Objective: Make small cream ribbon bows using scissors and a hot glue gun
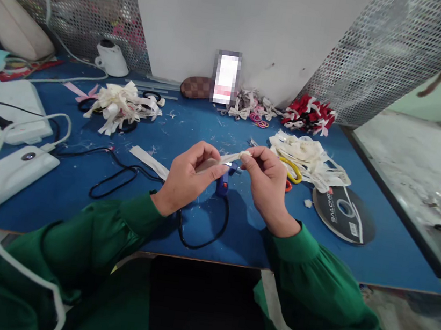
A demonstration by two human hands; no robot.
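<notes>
A cream ribbon [150, 161] runs from the left under my left hand [190, 176] and comes out between its thumb and fingers. Its other end is bunched in the fingertips of my right hand [264, 184]. Both hands are closed on it, a short distance apart, above the blue table [242, 246]. Just behind and below the stretched ribbon lies a blue glue gun [223, 184], partly hidden, with a black cord looping toward the front edge.
Cream ribbons [301, 154], yellow-handled scissors [292, 169] and a black spool [344, 214] are at the right. Finished-looking cream bows [120, 104] lie left. White power strips [3, 179] sit far left. A phone [226, 77] stands by the back wall.
</notes>
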